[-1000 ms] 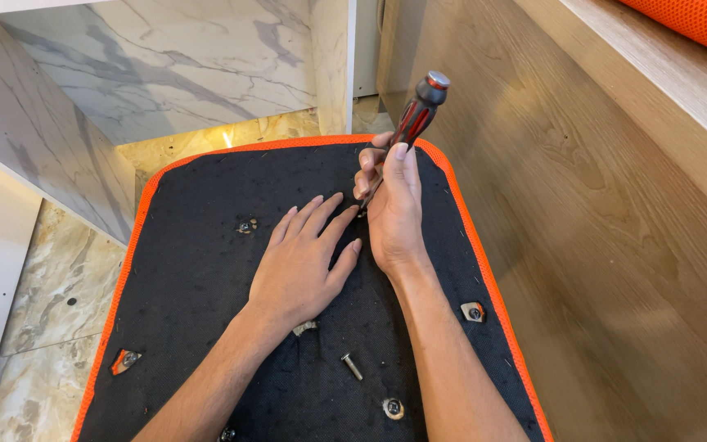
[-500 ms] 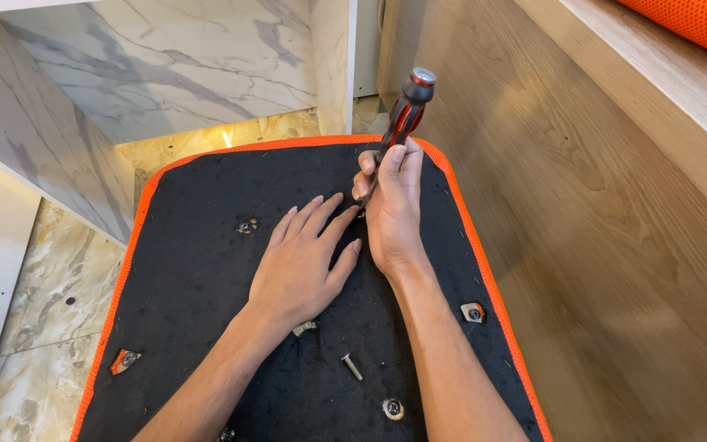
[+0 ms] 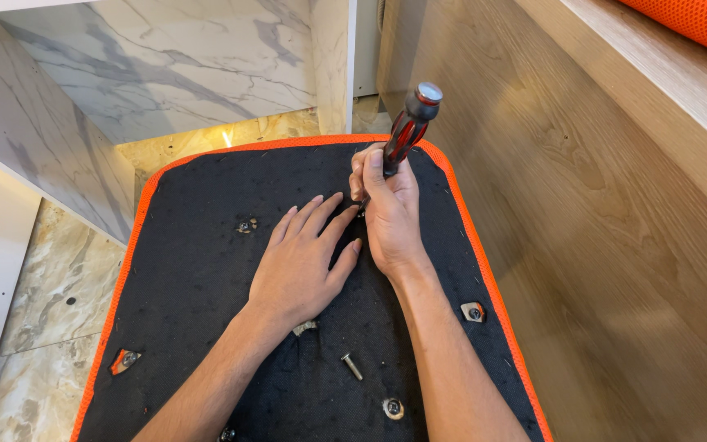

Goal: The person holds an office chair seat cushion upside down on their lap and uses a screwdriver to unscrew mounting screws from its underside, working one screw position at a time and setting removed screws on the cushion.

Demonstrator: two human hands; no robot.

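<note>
The right hand (image 3: 390, 211) is clenched around the red-and-black handle of a screwdriver with a silver cap (image 3: 409, 129). The tool's long axis runs from the cap, up and away from the person, slanting down toward the person and slightly left, so its tip meets the black fabric underside of an orange-edged seat cushion (image 3: 206, 270) just below the fist. The tip itself is hidden between the fingers, so what it bears on cannot be made out. The left hand (image 3: 300, 262) lies flat and open on the black fabric, grasping nothing, its fingertips (image 3: 330, 205) just beside the right hand and near the point where the shaft comes down. Of the two, the right hand is on the tool and the left is pressing the cushion beside it.

Relative to the cushion: a small pair of metal fittings (image 3: 245, 226) sits on the fabric left of the left hand; a loose silver bolt (image 3: 352, 366) lies near the cushion's near edge between the forearms; a round washer-like fitting (image 3: 393, 407) is nearer still; a corner bracket (image 3: 472, 311) sits by the right edge and another (image 3: 126, 358) by the left edge.

The cushion rests on a marble-patterned floor (image 3: 34, 327), with a pale marble-look panel (image 3: 149, 74) beyond its far edge and a light wooden board (image 3: 599, 245) rising along its right side.
</note>
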